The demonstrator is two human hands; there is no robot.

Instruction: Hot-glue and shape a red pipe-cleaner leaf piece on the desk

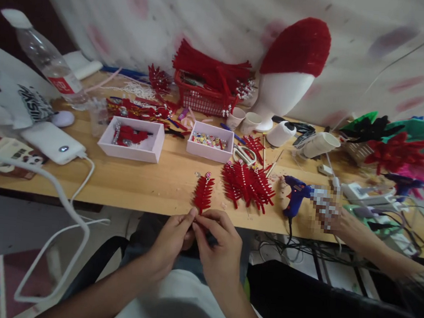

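Observation:
Between my two hands, at the table's front edge, is a red fuzzy leaf-shaped piece [203, 194] with a small round bead at its tip. My left hand [171, 238] pinches its lower end between thumb and forefinger. Right beside it, my right hand [219, 246] closes on the same end, fingertips touching the left ones. What exactly lies under the fingertips is hidden. Just beyond, to the right, lies a pile of similar red pieces [249, 184] with rows of white beads. White-handled scissors [244, 155] rest behind that pile.
A co-worker's hand [326, 208] is by a blue glue gun [295, 196] on the right. Two open boxes, one with red parts [150, 146] and one with beads [208, 152], stand behind. Farther back are a red basket [202, 101], a foam head [282, 93] and paper cups [251, 123].

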